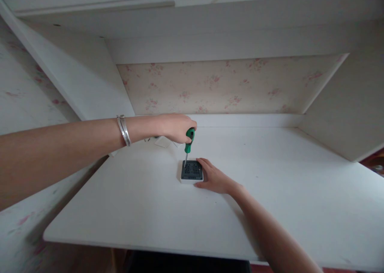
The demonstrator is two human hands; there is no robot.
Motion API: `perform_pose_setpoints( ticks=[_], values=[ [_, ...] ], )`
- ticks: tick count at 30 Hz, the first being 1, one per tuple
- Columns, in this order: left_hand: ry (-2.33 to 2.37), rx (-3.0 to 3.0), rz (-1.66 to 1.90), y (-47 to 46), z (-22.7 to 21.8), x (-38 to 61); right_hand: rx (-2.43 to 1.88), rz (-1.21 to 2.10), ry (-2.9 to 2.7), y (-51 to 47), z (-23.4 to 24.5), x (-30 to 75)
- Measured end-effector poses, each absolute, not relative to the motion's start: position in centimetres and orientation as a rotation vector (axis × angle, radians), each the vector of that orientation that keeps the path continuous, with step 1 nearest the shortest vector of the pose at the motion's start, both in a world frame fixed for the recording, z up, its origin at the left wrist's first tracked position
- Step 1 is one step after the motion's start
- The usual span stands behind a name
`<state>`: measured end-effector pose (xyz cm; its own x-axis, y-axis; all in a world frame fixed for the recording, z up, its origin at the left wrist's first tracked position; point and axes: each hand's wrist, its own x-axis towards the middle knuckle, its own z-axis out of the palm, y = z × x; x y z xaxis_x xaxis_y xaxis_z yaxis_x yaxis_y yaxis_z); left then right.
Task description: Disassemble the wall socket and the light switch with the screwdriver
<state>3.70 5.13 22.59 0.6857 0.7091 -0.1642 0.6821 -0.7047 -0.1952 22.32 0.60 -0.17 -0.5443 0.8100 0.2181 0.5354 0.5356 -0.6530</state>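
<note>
My left hand [177, 128] is closed around the green and black handle of a screwdriver [188, 147]. The tool stands nearly upright, its metal shaft pointing down onto the left part of a socket box [192, 177]. That box has a dark grey face with openings and a white base, and it lies face up on the white desk. My right hand [214, 178] grips the box from its right side, fingers at the back edge and thumb at the front. Whether the tip sits in a screw is too small to tell.
Behind my left wrist lie white flat pieces [163, 142] and some small dark bits [147, 140]. The white desk [135, 209] is bounded by side panels and a floral back wall [210, 87]. A cabinet [192, 23] hangs low overhead.
</note>
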Motion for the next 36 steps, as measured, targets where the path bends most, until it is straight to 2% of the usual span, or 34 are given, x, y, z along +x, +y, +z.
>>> perform_pose_setpoints(
  ticks=[8,16,22,29,36],
  values=[
    [-1.426,-2.525,0.404,4.6,23.3,3.6,-1.079,0.731,-2.264,0.6,-0.2,22.4],
    [-1.135,-2.782,0.358,5.1,23.0,3.1,-1.096,0.733,-2.256,0.7,-0.6,22.5],
    [-1.326,-2.608,0.428,4.8,22.9,3.4,-1.087,0.733,-2.258,0.6,-0.3,22.5],
    [-0.991,-2.883,0.423,5.3,22.6,2.7,-1.071,0.698,-2.278,0.6,-0.2,22.6],
    [-1.244,-2.644,0.454,4.7,22.9,3.1,-1.097,0.689,-2.291,0.6,-0.2,22.6]
  ],
)
